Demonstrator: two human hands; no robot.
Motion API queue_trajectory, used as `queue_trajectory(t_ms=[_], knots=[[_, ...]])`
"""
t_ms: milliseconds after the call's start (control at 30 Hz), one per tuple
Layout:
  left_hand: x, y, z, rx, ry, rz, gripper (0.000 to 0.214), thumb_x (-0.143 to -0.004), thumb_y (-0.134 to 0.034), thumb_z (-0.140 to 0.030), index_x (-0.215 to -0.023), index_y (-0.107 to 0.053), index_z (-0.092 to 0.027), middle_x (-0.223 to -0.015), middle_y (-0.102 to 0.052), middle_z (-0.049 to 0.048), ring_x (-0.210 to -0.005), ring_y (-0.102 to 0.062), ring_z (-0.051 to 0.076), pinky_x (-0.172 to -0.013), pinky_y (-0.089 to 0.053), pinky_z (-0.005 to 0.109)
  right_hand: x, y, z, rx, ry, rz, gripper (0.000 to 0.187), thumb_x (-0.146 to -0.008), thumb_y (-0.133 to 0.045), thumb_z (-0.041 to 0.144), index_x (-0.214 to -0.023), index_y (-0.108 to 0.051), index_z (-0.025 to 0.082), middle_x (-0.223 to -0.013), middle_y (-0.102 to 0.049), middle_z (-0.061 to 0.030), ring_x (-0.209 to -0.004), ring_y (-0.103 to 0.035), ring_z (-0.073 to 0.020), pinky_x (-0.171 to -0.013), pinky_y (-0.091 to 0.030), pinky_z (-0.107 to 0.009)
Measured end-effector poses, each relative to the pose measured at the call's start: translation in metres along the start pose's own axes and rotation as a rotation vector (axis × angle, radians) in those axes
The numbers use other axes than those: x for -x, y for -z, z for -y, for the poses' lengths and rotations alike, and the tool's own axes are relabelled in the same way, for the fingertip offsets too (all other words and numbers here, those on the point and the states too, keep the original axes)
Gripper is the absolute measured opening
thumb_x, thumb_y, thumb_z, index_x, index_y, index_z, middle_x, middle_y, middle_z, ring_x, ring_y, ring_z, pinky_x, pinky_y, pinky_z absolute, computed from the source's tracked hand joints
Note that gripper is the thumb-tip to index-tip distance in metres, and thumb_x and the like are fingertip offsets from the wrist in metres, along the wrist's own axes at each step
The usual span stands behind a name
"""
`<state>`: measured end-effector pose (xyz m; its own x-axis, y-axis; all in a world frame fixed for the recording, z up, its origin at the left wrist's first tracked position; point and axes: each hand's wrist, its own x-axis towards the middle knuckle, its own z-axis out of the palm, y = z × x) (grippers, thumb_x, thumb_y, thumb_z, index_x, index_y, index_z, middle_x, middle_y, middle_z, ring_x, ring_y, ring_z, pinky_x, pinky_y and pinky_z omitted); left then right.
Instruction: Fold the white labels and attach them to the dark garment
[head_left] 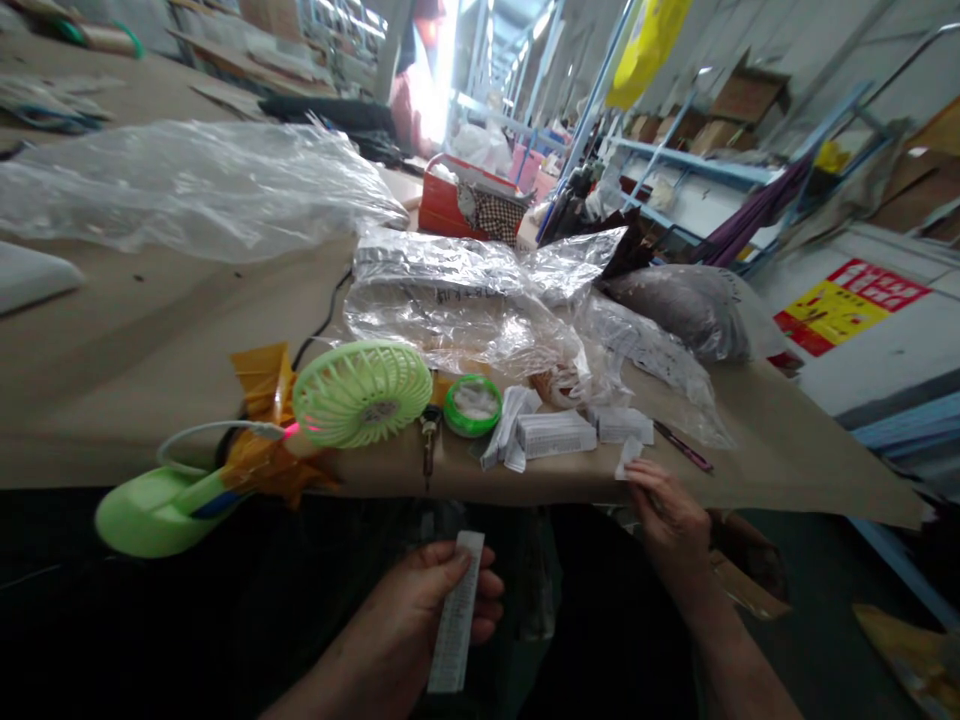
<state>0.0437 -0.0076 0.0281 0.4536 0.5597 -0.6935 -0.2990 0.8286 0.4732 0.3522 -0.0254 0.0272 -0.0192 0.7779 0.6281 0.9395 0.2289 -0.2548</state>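
My left hand [420, 610] is closed on a narrow white printed label strip [457, 625], held below the table's front edge with the thumb on top. Over the right part of the table edge, my right hand [667, 515] pinches a small white label [628, 457] between thumb and fingertips. Just behind that label lies a short stack of printed labels [621, 425]. Farther left are a larger label stack [556, 435] and some folded label strips [511, 425]. A green round tub [472, 405] with whitish contents stands beside them.
A green fan [362, 393] is taped at the table edge, left of a small pointed tool [428, 445]. Thin pink-handled tweezers or a cutter [684, 446] lie at right. Clear plastic bags [472, 295] spread behind, near a red box [469, 200].
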Motion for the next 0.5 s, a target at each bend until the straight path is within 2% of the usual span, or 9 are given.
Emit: queue_trajectory(t_ms=[67,133,167,233,267,300,400,500], knots=[[0.004,-0.004,-0.002,-0.002,0.007,-0.001,0.016,-0.079,-0.061,-0.023,-0.088,-0.061,-0.009,-0.069,-0.069,0.0079,-0.059,-0.065,0.016,-0.059,-0.05,0.027,-0.001,0.003,0.021,-0.119,-0.077,-0.08,0.009,-0.087,-0.056,0.019,-0.092,-0.064,0.02,-0.097,-0.066,-0.0063,-0.092,-0.063,-0.022,-0.086,-0.049,-0.041],[0.008,-0.008,-0.005,0.003,0.01,-0.004,0.013,-0.08,-0.057,-0.02,-0.087,-0.062,-0.009,-0.069,-0.068,0.008,-0.057,-0.064,0.015,-0.059,-0.05,0.027,-0.001,0.003,0.055,-0.254,-0.08,-0.14,0.011,-0.085,-0.058,0.014,-0.092,-0.063,0.021,-0.1,-0.066,-0.0061,-0.098,-0.062,-0.0239,-0.09,-0.047,-0.045],[0.009,-0.01,-0.006,0.01,0.006,0.007,0.013,-0.08,-0.057,-0.019,-0.086,-0.062,-0.009,-0.069,-0.068,0.0081,-0.057,-0.064,0.015,-0.058,-0.05,0.027,0.0,0.0,0.075,-0.353,-0.041,-0.121,0.015,-0.084,-0.058,0.012,-0.095,-0.063,0.021,-0.102,-0.065,-0.0063,-0.101,-0.061,-0.025,-0.09,-0.047,-0.046],[0.012,-0.013,-0.007,0.066,-0.014,0.059,0.013,-0.078,-0.059,-0.019,-0.084,-0.063,-0.008,-0.068,-0.067,0.0074,-0.057,-0.063,0.014,-0.056,-0.049,0.025,0.003,-0.008,0.114,-0.502,0.145,0.028,0.021,-0.084,-0.056,0.011,-0.101,-0.061,0.022,-0.103,-0.064,-0.0065,-0.106,-0.058,-0.0261,-0.088,-0.049,-0.047],[0.013,-0.013,-0.007,0.106,-0.033,0.092,0.012,-0.076,-0.06,-0.017,-0.082,-0.064,-0.008,-0.067,-0.066,0.0066,-0.055,-0.062,0.013,-0.054,-0.047,0.023,0.004,-0.014,0.131,-0.511,0.246,0.12,0.021,-0.083,-0.057,0.01,-0.101,-0.062,0.022,-0.101,-0.065,-0.0063,-0.106,-0.058,-0.026,-0.089,-0.048,-0.047],[0.013,-0.013,-0.007,0.15,-0.053,0.112,0.01,-0.073,-0.062,-0.015,-0.079,-0.064,-0.007,-0.065,-0.065,0.0056,-0.053,-0.06,0.012,-0.052,-0.045,0.021,0.006,-0.021,0.145,-0.512,0.332,0.157,0.02,-0.084,-0.056,0.009,-0.098,-0.063,0.021,-0.098,-0.066,-0.006,-0.105,-0.058,-0.025,-0.09,-0.047,-0.047],[0.016,-0.009,-0.006,0.262,-0.094,0.107,0.003,-0.065,-0.064,-0.009,-0.068,-0.063,-0.009,-0.06,-0.062,0.0027,-0.051,-0.057,0.009,-0.047,-0.04,0.017,0.01,-0.039,0.167,-0.493,0.44,0.2,0.018,-0.087,-0.051,0.008,-0.093,-0.064,0.019,-0.093,-0.068,-0.0056,-0.102,-0.059,-0.0217,-0.092,-0.046,-0.043],[0.017,-0.004,-0.005,0.3,-0.12,0.066,0.003,-0.064,-0.064,-0.009,-0.063,-0.061,-0.01,-0.059,-0.06,0.0015,-0.052,-0.056,0.009,-0.048,-0.04,0.018,0.012,-0.048,0.169,-0.484,0.466,0.245,0.016,-0.086,-0.052,0.009,-0.091,-0.064,0.018,-0.092,-0.068,-0.0055,-0.104,-0.059,-0.0205,-0.094,-0.045,-0.041]])
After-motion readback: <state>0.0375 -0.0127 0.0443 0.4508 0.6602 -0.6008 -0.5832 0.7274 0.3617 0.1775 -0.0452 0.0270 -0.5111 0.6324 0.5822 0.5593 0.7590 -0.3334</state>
